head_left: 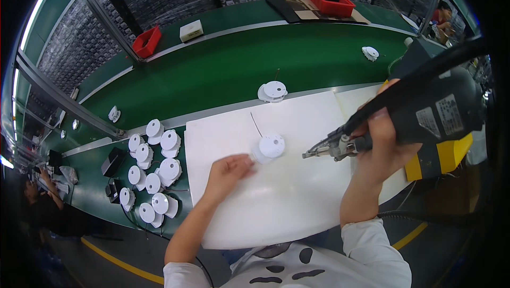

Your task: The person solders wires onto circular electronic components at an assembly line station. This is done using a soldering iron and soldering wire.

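From the head view, the left hand [229,171] has its fingers closed on the edge of a round white plastic unit [269,147] with a thin wire sticking up from it, steadying it on the white work mat [276,208]. The right hand [383,144] is wrapped around a black powered driver [425,113], whose metal tip [313,152] points at the unit from just beside it, not yet touching.

Judging by how things lie, this piece is mid-work: held in place, tool lined up, fastening not begun. To the left of the left hand, a cluster of like white units [154,174] lies on the green bench. Beyond both hands, one unit [273,91] rests at the edge of the green conveyor belt [239,70], with another [370,52] farther along.

Of the containers, a red bin [332,2] far ahead holds a black block, while a second red bin [147,41] to the far left shows no contents that I can make out.
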The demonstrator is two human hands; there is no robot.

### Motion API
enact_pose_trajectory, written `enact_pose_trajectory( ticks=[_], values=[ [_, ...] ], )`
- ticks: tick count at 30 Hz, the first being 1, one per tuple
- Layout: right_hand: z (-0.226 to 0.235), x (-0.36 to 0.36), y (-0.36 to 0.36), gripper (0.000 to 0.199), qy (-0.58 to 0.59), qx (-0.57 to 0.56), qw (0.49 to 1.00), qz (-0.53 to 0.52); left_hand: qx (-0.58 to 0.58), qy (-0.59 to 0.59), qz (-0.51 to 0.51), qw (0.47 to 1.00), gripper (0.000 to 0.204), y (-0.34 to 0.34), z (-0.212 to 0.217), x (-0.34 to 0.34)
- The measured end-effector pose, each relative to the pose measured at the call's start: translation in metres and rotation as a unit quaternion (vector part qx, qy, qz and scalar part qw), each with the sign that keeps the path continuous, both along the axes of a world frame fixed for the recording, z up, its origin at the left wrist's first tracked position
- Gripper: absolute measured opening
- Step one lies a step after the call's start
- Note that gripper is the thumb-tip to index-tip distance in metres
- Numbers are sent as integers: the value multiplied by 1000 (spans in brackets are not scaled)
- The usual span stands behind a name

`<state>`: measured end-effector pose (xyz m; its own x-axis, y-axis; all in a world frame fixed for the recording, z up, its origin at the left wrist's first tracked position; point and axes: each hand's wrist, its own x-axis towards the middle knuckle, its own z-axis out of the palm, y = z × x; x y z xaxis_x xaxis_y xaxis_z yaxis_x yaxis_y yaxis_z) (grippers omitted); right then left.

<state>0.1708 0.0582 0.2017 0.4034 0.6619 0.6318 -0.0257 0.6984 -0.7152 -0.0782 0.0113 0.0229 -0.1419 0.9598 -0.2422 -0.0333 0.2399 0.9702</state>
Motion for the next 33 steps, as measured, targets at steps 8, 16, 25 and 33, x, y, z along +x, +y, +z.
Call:
enact_pose_trajectory(
  ticks=[8,16,25,33],
  values=[
    [4,-10,-11,44,-15,-22,999,40,504,503,-268,649,43,9,12,34],
    [-10,-23,-4,46,-23,-38,997,57,478,530,-178,677,32,0,-15,62],
    [-26,-27,9,36,-42,-20,996,81,471,549,-181,667,29,5,-18,60],
    [-27,-32,10,46,-48,-29,995,82,471,550,-176,667,29,6,-19,58]
  ],
)
